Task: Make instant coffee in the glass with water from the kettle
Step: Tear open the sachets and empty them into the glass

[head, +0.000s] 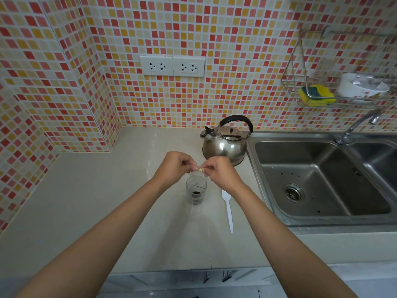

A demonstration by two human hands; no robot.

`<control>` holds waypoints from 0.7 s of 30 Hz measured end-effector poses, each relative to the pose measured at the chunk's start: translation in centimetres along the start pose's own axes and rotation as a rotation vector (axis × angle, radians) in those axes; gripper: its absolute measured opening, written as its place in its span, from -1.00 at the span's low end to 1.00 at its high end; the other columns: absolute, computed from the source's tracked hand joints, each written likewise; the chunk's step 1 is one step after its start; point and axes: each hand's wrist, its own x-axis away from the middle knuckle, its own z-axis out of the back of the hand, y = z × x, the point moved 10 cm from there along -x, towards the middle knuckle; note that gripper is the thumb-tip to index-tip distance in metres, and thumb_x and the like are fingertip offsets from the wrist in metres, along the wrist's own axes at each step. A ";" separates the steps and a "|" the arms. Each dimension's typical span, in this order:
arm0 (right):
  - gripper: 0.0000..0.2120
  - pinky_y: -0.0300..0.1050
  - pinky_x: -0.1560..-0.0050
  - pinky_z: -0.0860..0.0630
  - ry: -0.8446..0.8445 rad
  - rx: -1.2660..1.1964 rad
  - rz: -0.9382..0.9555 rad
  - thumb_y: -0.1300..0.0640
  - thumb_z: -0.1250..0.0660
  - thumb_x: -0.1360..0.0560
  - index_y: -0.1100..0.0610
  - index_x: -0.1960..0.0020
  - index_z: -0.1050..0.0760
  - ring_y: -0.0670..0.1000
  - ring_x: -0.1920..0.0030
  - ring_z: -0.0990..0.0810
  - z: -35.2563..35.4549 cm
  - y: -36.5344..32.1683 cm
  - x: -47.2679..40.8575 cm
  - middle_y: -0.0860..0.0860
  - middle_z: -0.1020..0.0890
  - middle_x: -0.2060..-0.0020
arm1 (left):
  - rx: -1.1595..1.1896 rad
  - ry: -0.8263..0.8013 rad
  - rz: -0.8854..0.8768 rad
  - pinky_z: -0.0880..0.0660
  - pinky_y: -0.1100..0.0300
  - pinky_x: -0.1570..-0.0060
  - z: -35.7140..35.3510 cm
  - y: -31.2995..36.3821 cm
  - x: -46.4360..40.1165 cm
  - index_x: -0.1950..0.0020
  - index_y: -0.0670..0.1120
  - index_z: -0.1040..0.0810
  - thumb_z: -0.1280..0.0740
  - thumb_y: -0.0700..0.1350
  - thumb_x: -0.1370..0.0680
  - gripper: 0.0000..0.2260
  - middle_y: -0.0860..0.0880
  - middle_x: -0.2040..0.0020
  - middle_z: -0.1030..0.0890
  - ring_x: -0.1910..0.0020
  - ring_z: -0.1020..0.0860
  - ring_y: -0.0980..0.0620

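1. Both hands are held just above the glass (196, 190), meeting at a tiny pale-yellow scrap (200, 170), probably a sachet or its torn end; too small to be sure.
2. Left hand (175, 165) grip: fingertips pressed together, pinching one end of the scrap. Right hand (221, 172) grip: the same, thumb and forefinger pinched on the other end.
3. The glass stands upright on the counter (107, 201), centre frame, in front of the kettle. There is dark coffee powder at its bottom, and a flat greyish piece, possibly packet material, sits inside. No water is visible in it yet.
4. The kettle (225, 143), steel with a black handle, sits at the back of the counter, just beside the sink (322, 179). It is untouched, with the spout pointing left. Whether it holds water cannot be told.
5. A white plastic spoon (228, 208) lies flat on the counter just right of the glass, not in use.
6. Progress judgement: the coffee is already in the glass, so roughly the first third is done. The hands look to be finishing off or opening a sachet, which one is unclear.
7. Left to do: put down or empty the scrap, lift the kettle, pour into the glass, stir with the spoon.
8. Risk: the glass is small, so the kettle pour needs a slow tilt.
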 end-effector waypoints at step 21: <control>-0.94 -0.22 0.32 -0.50 0.104 -0.412 -0.337 0.32 -0.33 -0.45 0.23 0.14 -0.57 -0.14 0.60 -0.52 1.5 3.4 0.7 0.07 -0.64 0.40 | 0.494 -0.077 0.296 -0.55 0.27 0.19 -1.7 -3.4 1.5 0.13 -0.19 -0.60 -0.43 -0.23 -0.47 -0.96 -0.15 0.24 -0.67 0.36 -0.66 0.14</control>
